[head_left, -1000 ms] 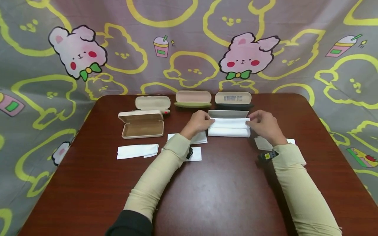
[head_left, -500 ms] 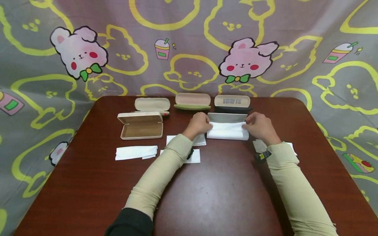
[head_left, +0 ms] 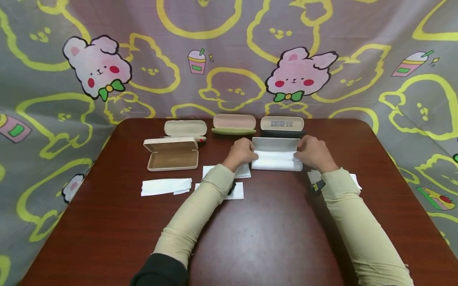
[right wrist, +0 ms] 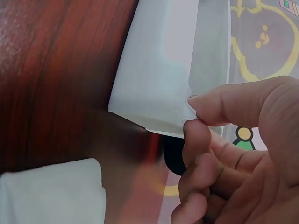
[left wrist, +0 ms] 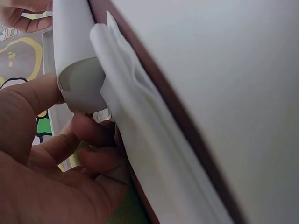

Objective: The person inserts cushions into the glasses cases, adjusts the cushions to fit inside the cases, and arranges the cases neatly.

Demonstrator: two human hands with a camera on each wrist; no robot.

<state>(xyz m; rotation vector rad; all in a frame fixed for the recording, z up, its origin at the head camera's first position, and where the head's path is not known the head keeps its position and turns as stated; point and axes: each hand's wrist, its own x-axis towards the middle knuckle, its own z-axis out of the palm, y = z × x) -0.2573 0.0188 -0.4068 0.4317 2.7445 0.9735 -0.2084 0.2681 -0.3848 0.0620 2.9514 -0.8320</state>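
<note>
White cloth point(head_left: 274, 155) spans left hand point(head_left: 241, 153) to right hand point(head_left: 315, 152).

This looks like a small closed-in corner of a room, but it is hard to tell if it is a home or an office. A cloth point(head_left: 143, 20) with pink bunnies point(head_left: 300, 75) hangs around the back and sides of a shiny brown bench point(head_left: 257, 238)

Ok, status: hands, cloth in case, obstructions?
Right hand pinching cloth. Left hand at left end of white case, grip unclear. Cloth in case, lid open. No obstruction visible.
</note>
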